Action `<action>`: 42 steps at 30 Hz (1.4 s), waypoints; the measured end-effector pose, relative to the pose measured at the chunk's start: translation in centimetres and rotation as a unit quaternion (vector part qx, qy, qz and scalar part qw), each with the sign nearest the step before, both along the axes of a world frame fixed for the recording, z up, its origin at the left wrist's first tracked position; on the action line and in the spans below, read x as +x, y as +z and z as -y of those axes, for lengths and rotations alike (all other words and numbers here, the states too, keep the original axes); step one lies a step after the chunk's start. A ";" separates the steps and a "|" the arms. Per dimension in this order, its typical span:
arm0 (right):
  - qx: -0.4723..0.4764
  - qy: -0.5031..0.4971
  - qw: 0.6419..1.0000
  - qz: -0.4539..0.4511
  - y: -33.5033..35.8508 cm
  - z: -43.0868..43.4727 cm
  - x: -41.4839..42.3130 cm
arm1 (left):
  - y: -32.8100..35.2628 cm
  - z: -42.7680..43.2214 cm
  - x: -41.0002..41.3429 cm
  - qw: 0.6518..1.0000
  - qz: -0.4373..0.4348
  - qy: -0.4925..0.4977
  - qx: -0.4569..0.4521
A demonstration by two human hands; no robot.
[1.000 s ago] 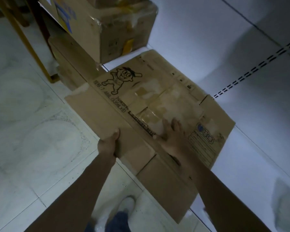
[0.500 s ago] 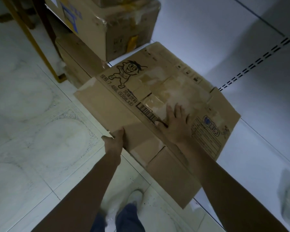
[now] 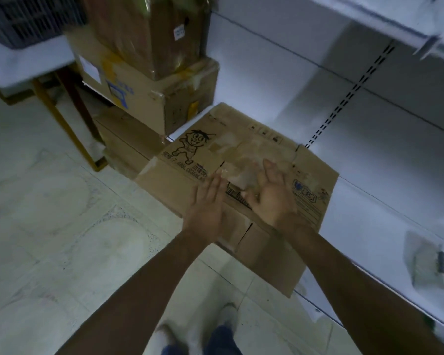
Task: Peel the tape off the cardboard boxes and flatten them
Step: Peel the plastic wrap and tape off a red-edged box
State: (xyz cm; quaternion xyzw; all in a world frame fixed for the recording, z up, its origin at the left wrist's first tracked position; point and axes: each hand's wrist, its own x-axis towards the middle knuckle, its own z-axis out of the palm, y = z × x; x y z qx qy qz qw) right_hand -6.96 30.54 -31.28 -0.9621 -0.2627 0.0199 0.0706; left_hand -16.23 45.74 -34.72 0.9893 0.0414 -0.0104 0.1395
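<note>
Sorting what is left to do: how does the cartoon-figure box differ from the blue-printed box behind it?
The cartoon-figure box lies collapsed flat on the white shelf; the blue-printed box stands assembled. Nothing is stacked on the cartoon-figure box; the blue-printed box carries another box. The cartoon-figure box shows black line art; the blue-printed box a white label. Both are brown cardboard with glossy tape patches.

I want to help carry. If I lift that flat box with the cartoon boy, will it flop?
Probably light: the flattened box is just thin cardboard lying flat. It would likely bend at its creases, and the flaps sticking out past the shelf edge could flop down. The shiny tape patches may feel slippery.
</note>
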 end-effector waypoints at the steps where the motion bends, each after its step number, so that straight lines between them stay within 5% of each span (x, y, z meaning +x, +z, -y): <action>1: 0.003 0.014 1.000 0.021 1.5 -0.2 -0.7 | 1.6 -0.5 0.1 0.998 0.015 -0.044 0.038; 6: 0.057 0.059 0.981 0.174 11.1 -1.3 -3.8 | 11.2 -3.2 0.7 0.947 0.228 -0.158 0.160; 10: 0.119 0.060 0.946 0.294 19.4 -2.2 -5.1 | 20.6 -4.4 1.8 0.897 0.361 -0.155 0.202; 17: 0.202 0.025 0.896 0.395 29.9 -0.6 -5.1 | 32.8 -4.2 2.4 0.891 0.417 -0.117 0.136; 26: 0.216 -0.007 0.903 0.371 35.6 1.3 -1.3 | 39.0 -5.6 5.4 0.900 0.405 -0.106 0.122; 30: 0.333 -0.039 0.908 0.251 38.7 0.2 3.3 | 40.9 -6.7 7.2 0.900 0.405 -0.114 0.111; 34: 0.485 -0.084 0.863 0.110 42.9 -1.4 9.7 | 41.2 -8.5 8.9 0.904 0.395 -0.103 0.129; 37: 0.572 -0.015 0.819 0.039 42.9 -3.1 13.1 | 41.0 -10.1 9.9 0.912 0.380 -0.087 0.125; 42: 0.571 0.002 0.799 0.190 39.3 -5.0 15.9 | 39.6 -11.8 12.8 0.925 0.373 -0.034 0.063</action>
